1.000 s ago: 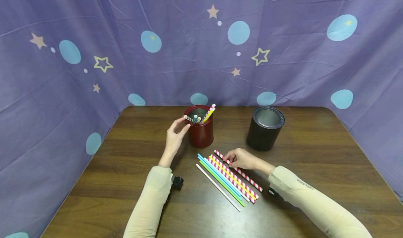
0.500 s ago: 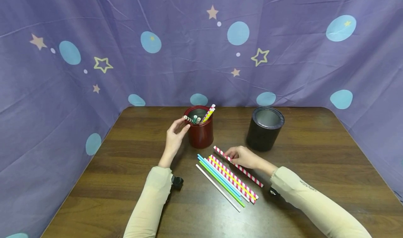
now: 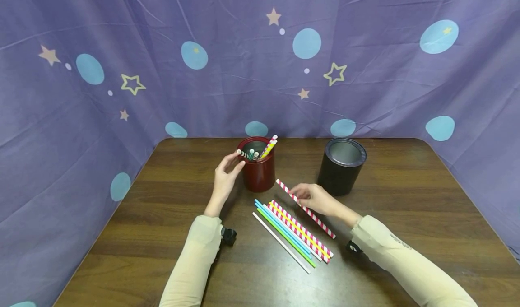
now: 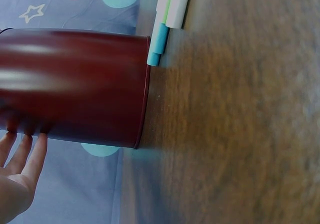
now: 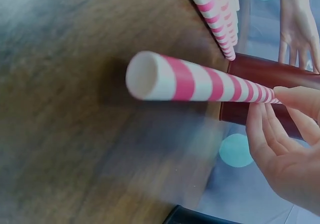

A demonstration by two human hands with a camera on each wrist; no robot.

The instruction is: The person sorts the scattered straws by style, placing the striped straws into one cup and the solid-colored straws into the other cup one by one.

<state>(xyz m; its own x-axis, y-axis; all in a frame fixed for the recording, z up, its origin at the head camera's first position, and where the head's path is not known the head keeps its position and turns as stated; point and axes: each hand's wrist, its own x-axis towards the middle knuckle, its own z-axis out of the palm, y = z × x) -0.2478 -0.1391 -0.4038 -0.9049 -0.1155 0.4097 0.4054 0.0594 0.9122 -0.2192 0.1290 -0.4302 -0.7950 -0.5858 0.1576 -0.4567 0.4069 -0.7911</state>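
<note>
My right hand point(image 3: 316, 198) pinches a red-and-white striped paper straw point(image 3: 321, 224) between thumb and fingers. The straw slants above the table, its far end raised towards the red can point(image 3: 260, 176); its open near end fills the middle of the right wrist view. My left hand point(image 3: 225, 179) rests at the left side of that can, fingers fairly straight, fingertips on its wall point(image 4: 75, 84) in the left wrist view. Several straws stand in the can: dark-and-white striped ones point(image 3: 243, 153) lean left, a yellow one point(image 3: 269, 149) and a pink striped one lean right.
A row of straws lies on the table point(image 3: 162, 253) before the red can: pink striped point(image 3: 300, 230), yellow, blue point(image 3: 262, 205), green point(image 3: 310, 262) and white point(image 3: 280, 242). A black can point(image 3: 340, 174) stands to the right, behind my right hand. A purple curtain point(image 3: 243, 72) hangs behind.
My right hand has lifted the red-and-white straw off the table, away from the row, and its far end has risen. The left hand stays at the red can.
</note>
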